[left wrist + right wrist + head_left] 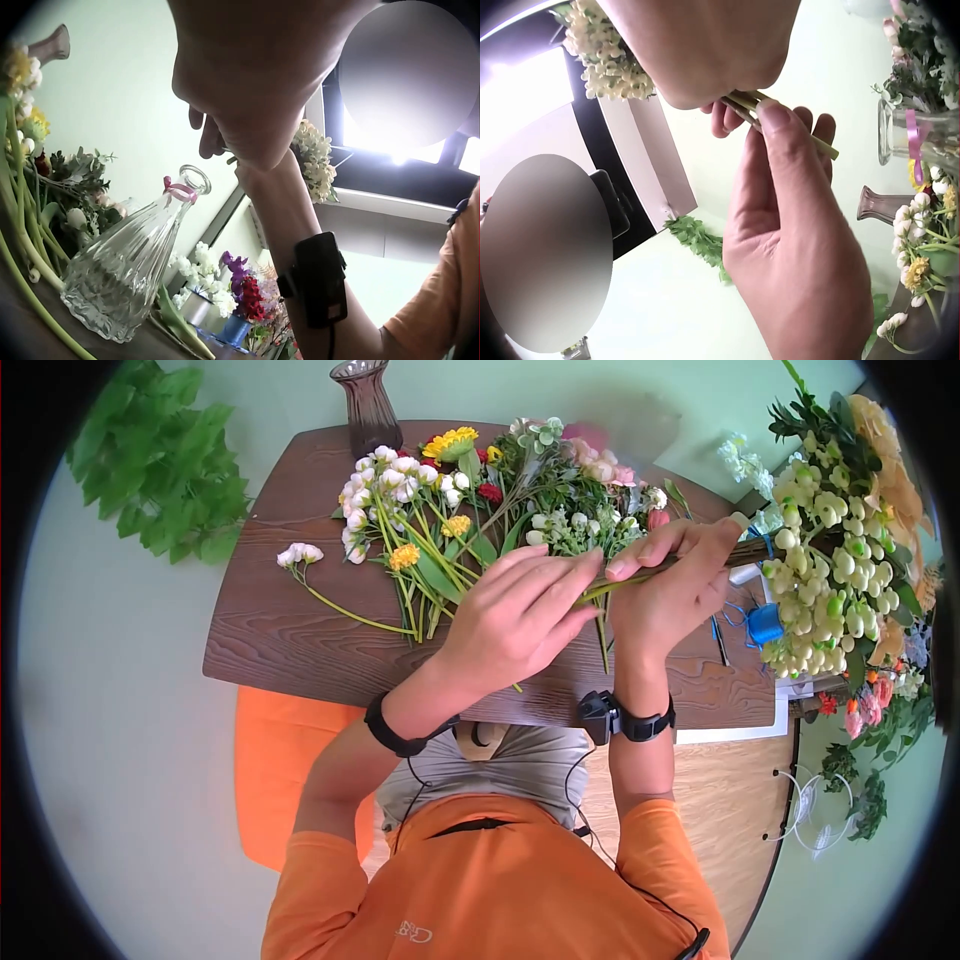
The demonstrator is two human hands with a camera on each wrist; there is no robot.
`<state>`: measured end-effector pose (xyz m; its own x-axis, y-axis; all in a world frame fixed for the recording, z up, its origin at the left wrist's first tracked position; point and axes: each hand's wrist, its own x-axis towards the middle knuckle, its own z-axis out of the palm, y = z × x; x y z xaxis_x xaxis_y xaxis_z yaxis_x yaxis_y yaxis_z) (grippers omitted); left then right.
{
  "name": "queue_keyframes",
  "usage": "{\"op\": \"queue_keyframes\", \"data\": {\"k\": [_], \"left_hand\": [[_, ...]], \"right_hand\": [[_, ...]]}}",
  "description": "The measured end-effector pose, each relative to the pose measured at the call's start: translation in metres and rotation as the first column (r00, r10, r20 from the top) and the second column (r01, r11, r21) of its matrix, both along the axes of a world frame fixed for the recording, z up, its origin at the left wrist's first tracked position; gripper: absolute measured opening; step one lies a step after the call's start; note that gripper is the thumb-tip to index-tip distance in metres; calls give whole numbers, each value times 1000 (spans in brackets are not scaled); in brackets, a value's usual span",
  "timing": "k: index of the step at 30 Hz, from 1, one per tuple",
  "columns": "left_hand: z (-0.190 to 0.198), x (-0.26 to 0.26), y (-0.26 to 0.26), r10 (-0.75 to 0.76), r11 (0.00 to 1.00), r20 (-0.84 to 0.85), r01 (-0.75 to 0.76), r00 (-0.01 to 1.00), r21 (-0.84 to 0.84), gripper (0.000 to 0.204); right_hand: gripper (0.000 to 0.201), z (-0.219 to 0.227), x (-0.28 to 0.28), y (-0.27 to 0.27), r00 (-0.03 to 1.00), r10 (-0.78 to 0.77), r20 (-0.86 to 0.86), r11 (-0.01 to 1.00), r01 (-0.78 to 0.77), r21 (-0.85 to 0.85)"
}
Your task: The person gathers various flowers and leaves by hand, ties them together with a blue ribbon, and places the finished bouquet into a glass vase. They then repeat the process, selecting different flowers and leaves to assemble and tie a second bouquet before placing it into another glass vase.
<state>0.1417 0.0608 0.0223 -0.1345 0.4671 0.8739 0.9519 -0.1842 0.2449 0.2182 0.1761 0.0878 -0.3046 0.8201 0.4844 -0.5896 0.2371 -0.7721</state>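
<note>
Raised over the table's near side, my right hand [672, 585] grips a bundle of flower stems [740, 555]. The bouquet [835, 560] of pale green and cream blossoms extends from that grip to the right, beyond the table's edge. My left hand [520, 610] meets the bundle from the other side. In the right wrist view, the left thumb and fingers [776, 120] pinch the cut stem ends [825, 147]. The right palm and curled fingers hide the middle of the stems. Black camera straps circle both wrists.
White, yellow and red flowers [400, 490] lie heaped across the table [300, 600]. A brownish vase [370, 410] stands at the back. A clear glass vase [127, 270] wears a pink ribbon. A spool of blue cord [765, 623] sits at the right edge; leafy vines [165, 470] hang at left.
</note>
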Motion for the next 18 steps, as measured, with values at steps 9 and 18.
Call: {"op": "queue_keyframes", "data": {"k": [9,18], "left_hand": [[11,15,17,180,961,34,-168,983,-220,44],[18,3,13,158,969,37,-147,987,-199,29]], "right_hand": [[62,-3,0,-3,1000,16,9,1000,-16,-26],[33,-5,13,18,991,-34,133,933,-17,359]]}}
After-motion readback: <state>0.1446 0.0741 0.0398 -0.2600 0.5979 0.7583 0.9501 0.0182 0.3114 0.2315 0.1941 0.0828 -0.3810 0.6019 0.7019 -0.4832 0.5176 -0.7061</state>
